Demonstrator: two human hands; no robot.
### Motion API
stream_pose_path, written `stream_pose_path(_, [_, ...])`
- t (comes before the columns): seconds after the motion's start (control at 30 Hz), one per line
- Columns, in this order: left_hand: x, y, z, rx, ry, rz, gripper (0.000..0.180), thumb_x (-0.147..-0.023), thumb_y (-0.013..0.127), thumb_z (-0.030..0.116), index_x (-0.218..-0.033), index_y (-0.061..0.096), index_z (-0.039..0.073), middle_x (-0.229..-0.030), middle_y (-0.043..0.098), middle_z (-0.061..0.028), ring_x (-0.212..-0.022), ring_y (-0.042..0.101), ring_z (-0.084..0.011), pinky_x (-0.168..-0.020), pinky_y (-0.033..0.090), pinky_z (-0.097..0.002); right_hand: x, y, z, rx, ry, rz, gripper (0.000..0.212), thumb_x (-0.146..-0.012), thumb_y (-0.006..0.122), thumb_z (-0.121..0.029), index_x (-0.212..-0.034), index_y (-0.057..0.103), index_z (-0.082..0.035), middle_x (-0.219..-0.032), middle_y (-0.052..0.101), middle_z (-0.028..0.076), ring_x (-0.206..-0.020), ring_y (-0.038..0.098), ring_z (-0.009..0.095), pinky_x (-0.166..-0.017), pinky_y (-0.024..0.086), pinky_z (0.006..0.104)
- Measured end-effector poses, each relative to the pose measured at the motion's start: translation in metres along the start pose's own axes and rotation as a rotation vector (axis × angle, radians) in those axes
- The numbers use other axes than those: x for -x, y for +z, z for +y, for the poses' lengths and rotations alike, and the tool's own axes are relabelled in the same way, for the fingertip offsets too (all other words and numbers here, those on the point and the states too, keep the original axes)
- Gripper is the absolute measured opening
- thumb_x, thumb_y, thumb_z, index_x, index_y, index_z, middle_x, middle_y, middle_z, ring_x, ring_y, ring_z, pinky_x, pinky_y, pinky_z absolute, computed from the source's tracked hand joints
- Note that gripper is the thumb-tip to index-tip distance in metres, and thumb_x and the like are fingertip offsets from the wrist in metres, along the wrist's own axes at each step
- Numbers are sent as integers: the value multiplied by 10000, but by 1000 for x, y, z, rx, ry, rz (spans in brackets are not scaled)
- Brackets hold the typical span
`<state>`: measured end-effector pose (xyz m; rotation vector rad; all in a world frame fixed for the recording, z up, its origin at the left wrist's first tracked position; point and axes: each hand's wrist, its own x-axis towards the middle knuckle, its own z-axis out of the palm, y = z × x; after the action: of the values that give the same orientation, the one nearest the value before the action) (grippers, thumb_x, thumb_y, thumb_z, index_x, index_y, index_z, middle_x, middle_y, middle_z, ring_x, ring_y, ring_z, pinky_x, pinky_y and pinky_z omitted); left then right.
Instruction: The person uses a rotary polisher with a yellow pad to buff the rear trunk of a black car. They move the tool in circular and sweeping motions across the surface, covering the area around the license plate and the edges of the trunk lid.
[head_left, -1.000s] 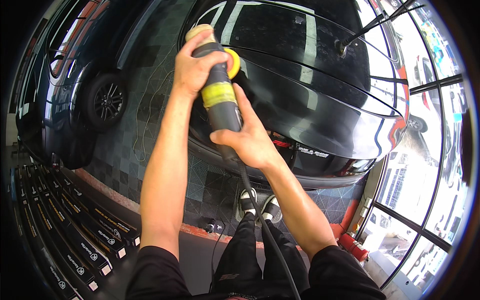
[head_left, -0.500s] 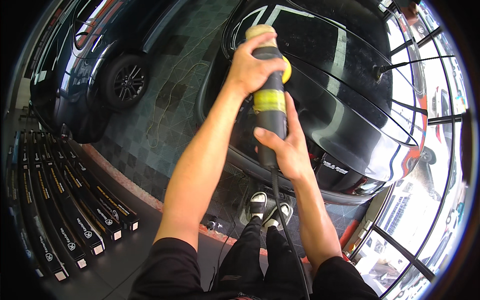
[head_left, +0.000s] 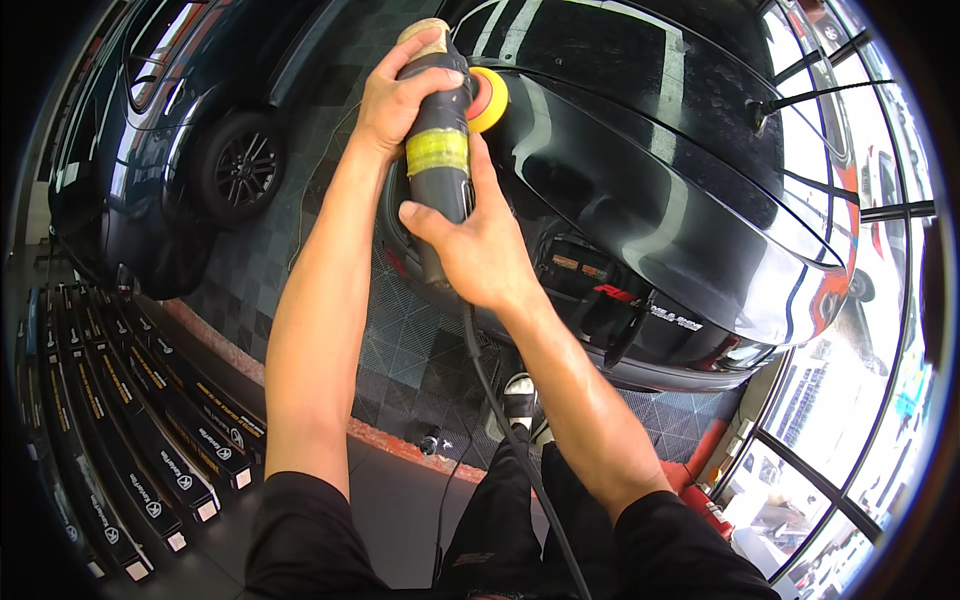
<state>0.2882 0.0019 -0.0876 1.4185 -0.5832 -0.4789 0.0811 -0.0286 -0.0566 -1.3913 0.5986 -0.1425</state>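
Note:
A corded car polisher [head_left: 436, 195], dark grey with a yellow-green taped band, is gripped in both my hands. My left hand [head_left: 402, 98] wraps around its head end, thumb across the top. Lower down, my right hand [head_left: 482, 245] holds the body near the cord end, fingers along its right side. The yellow and red polishing pad [head_left: 489, 100] faces right, at the left edge of the glossy black car [head_left: 600, 200]; whether it touches the paint I cannot tell. The black cord [head_left: 505, 425] hangs from the tool down past my legs.
Another dark car [head_left: 150, 140] stands at the left. Several long black boxes [head_left: 120, 430] lie on the floor at lower left. A black antenna [head_left: 770, 108] rises from the car's roof. Tall windows [head_left: 850, 390] line the right side. A thin cable [head_left: 450, 500] trails near my feet.
Both hands have carried the polisher left and slightly away from me, to the black car's left edge. More of its yellow and red pad shows now.

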Motion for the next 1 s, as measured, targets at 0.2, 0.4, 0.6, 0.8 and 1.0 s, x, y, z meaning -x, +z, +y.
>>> stream_pose_path(0.2, [-17, 8, 14, -115, 27, -41, 632, -744, 852, 135, -1345, 682, 40, -1194, 684, -138, -918, 713, -214, -810, 612, -319, -10, -2, -2, -39, -34, 17, 1092, -838, 782, -303, -1674, 152, 9, -1428, 579, 264, -1264, 628, 293, -1082, 470, 353])
stream_pose_path(0.4, [-25, 11, 16, -42, -21, -88, 596, -757, 849, 129, -1329, 697, 57, -1267, 666, -106, -976, 706, -207, -833, 610, -312, -15, -1, -7, -55, -11, 34, 1102, -843, 755, -323, -1680, 113, -3, -1370, 613, 270, -1206, 661, 306, -1041, 497, 360])
stream_pose_path(0.6, [-35, 24, 20, -165, 102, -147, 589, -745, 853, 151, -1306, 707, 47, -1274, 665, -79, -1048, 681, -198, -881, 586, -311, -17, -5, -8, -136, -13, 68, 1090, -851, 761, -280, -1679, 112, 2, -1338, 622, 243, -1145, 670, 272, -987, 521, 349])
stream_pose_path(0.8, [-37, 20, 21, -127, -14, -146, 599, -759, 846, 157, -1329, 698, 50, -1288, 662, -102, -1045, 691, -207, -881, 590, -308, -14, -4, -12, -178, 5, 49, 1099, -858, 761, -282, -1679, 89, 4, -1347, 617, 241, -1123, 678, 270, -963, 532, 349])
stream_pose_path(1.0, [-41, 40, 20, -201, 59, -229, 591, -795, 804, 151, -1366, 681, 57, -1268, 665, -120, -1035, 678, -200, -892, 574, -292, -6, -14, -6, -210, -80, 120, 1111, -866, 748, -330, -1684, 64, -16, -1393, 610, 288, -1235, 659, 338, -1042, 503, 383])
